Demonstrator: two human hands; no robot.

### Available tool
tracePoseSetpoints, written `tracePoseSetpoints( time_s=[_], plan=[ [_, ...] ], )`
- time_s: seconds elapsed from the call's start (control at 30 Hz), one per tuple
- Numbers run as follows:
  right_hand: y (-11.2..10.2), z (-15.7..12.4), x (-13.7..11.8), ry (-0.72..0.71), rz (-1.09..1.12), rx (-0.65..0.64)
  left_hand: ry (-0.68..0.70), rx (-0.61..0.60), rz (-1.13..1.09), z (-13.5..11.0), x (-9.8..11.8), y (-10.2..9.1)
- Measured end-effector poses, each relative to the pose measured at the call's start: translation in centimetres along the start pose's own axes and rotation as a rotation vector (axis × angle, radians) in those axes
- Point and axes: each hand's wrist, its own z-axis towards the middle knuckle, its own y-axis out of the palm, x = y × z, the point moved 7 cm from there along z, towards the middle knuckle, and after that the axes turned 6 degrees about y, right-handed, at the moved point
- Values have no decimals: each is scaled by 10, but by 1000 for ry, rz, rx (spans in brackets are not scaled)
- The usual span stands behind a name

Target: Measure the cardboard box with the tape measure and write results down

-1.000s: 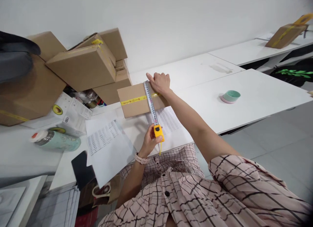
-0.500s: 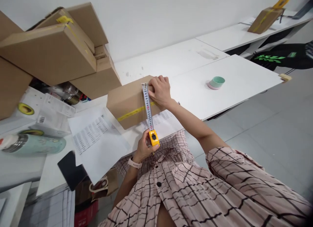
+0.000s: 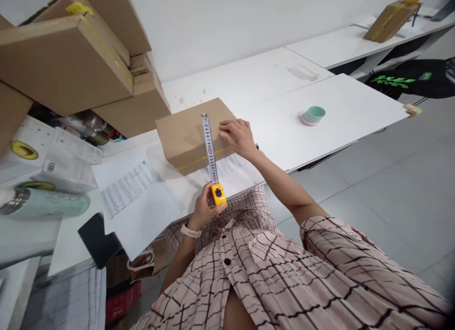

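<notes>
While the left hand point(image 3: 205, 208) clamps round the yellow case of a tape measure point(image 3: 219, 194), its metal blade point(image 3: 209, 150) sticks out, away from the body, over a cardboard box point(image 3: 185, 136). Hook end is over the box top, free of both hands; cannot tell if the blade touches the cardboard. Case is at the near side of the box, by the table edge. Box is on a white table point(image 3: 277, 126), yellow tape along its near side. Right hand point(image 3: 240, 138) is apart from the left, fingers loosely bent at the box's right end; cannot tell if it grips or just rests.

Printed sheet point(image 3: 231, 165) shows just beside the box, on the near side. More papers point(image 3: 142, 207) lie to the left, near a black flat object point(image 3: 99, 240). Further left: green bottle point(image 3: 53, 203) on its side, white cartons point(image 3: 67, 155) with avocado pictures, big stacked boxes point(image 3: 64, 69) behind. To the right, green bowl point(image 3: 314, 114) on a pink base, well apart from the hands. Far right, another taped box point(image 3: 389, 23) on a farther table point(image 3: 330, 48). Left wrist has a pink band point(image 3: 191, 231); shirt point(image 3: 277, 273) is checked.
</notes>
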Motion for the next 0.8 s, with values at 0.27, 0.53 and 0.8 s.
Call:
tracePoseSetpoints(
  time_s=[0.27,0.53,0.8],
  plan=[
    [-38,1,-25,101,630,13,15,-93,233,-5,23,11],
    [-12,-71,-17,317,809,-93,99,68,169,-24,34,5],
    [3,-131,11,437,493,-57,391,211,277,-12,105,-29]
  ],
)
